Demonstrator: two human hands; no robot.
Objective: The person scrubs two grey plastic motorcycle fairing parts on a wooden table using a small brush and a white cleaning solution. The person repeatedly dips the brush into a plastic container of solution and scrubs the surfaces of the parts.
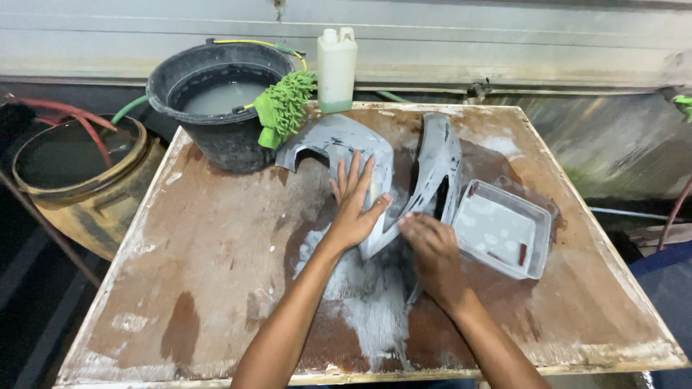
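The left hand [353, 209] lay flat, fingers spread, pinning the grey panel [375, 169] to the wet surface [216, 252]. At its four o'clock, the right hand [432, 256] pressed down curled; what it gripped could not be told. Steady pressure there and short strokes would have kept the panel from sliding.

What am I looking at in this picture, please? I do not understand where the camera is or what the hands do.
The camera sits on a person's head and looks down at their two bare hands. The left hand lies flat on a grey plastic panel on a wet wooden table. The right hand presses on the panel's lower end; whether it holds anything is hidden. Nearby are a clear tray, a black bucket of cloudy water, a green mitt on the bucket's rim and a white jug.
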